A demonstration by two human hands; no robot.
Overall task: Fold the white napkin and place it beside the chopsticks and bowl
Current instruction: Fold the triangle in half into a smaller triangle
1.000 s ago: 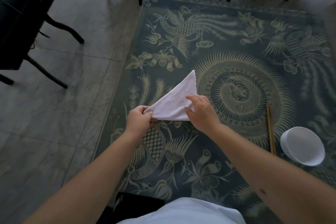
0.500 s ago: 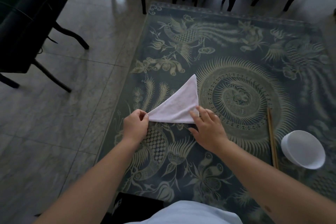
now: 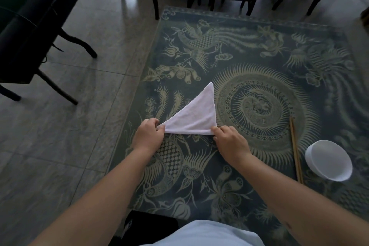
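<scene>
Lying flat as a triangle, the white napkin (image 3: 194,115) is sitting on the patterned tabletop (image 3: 259,46), its point aiming toward the far side. The left hand (image 3: 147,136) is pinching the near left corner, and the right hand (image 3: 231,143) is pressing fingertips on the near right corner, so both hands are working the near edge. One fold looks done; whether more folds are planned, I cannot tell. The chopsticks (image 3: 295,150) and white bowl (image 3: 329,161) are waiting well apart to the right, so moving the napkin beside them is not yet done.
</scene>
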